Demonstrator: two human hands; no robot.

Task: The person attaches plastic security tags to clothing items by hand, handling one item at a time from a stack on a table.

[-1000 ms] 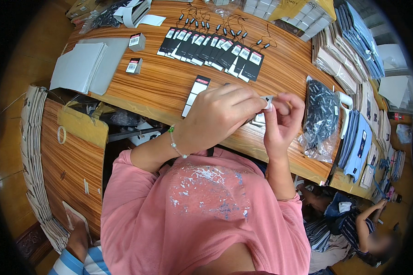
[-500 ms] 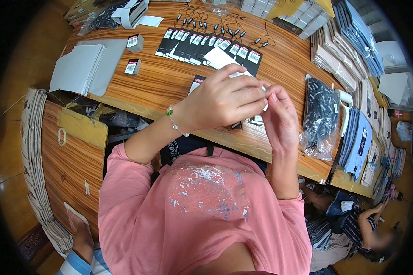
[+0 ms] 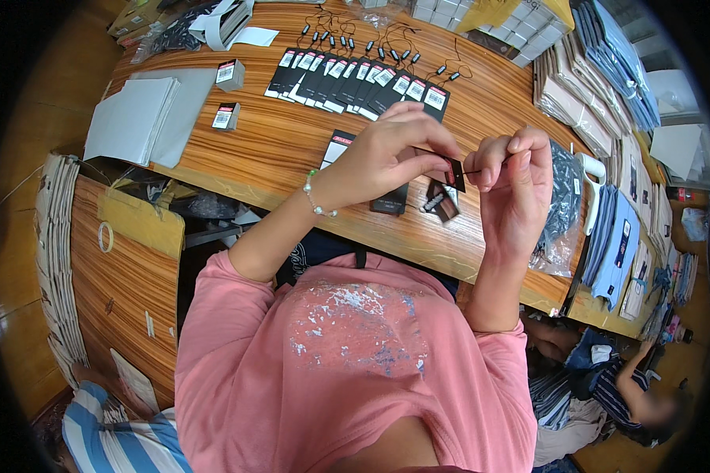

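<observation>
My left hand [image 3: 383, 158] pinches a black hang tag [image 3: 457, 176] near its holed end, above the wooden table. From that end a thin black string [image 3: 472, 172] runs to my right hand [image 3: 514, 169], whose thumb and fingers are pinched on it. Beneath my hands lie a few small black-and-white cards [image 3: 442, 202] and a black tag [image 3: 388, 202]. Another black tag with a white label [image 3: 338, 143] sits partly behind my left wrist. Farther back, a fanned row of black tags [image 3: 341, 83] has black strings with small toggles [image 3: 371, 47] attached.
Right of my right hand is a clear bag of black string fasteners [image 3: 560, 201], beside a white-handled tool [image 3: 593, 185]. Label stacks [image 3: 229, 75] and white sheets [image 3: 130, 118] occupy the left. Folded packaged garments [image 3: 580, 94] line the right. Other people are at lower left and lower right.
My hands have drawn apart, the right moving right and trailing string from the tag. A white piece seen near my fingers no longer shows. At lower left, a striped sleeve came farther in.
</observation>
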